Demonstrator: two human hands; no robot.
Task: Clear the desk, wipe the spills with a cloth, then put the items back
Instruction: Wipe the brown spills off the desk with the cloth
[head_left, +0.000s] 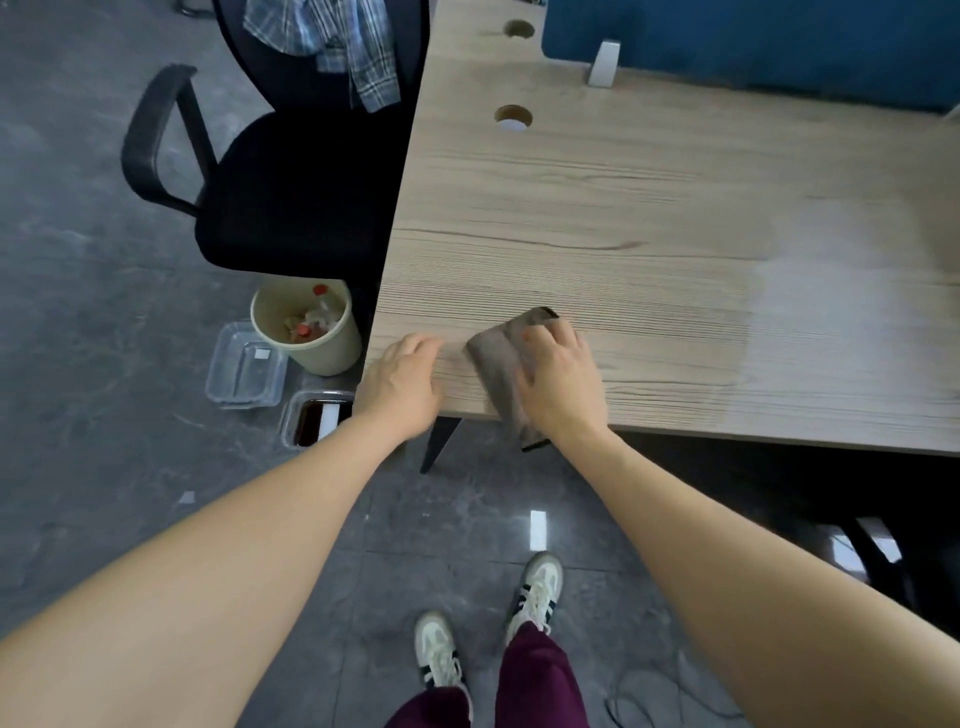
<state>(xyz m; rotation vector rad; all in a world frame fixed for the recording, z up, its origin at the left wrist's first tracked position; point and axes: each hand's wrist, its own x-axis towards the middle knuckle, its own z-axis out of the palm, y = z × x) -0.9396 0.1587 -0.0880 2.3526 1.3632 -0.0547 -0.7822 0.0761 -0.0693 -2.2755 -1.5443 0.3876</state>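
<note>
Desk (649, 208) bare under the hands; right hand (558, 379) presses the brown cloth (493, 364) flat at its near-left corner, cloth overhanging the edge. Left hand (402, 384) rests loosely open beside it. Pushed leftward, drips could land in the bin (332, 348) or containers (244, 369) on the floor.
</note>
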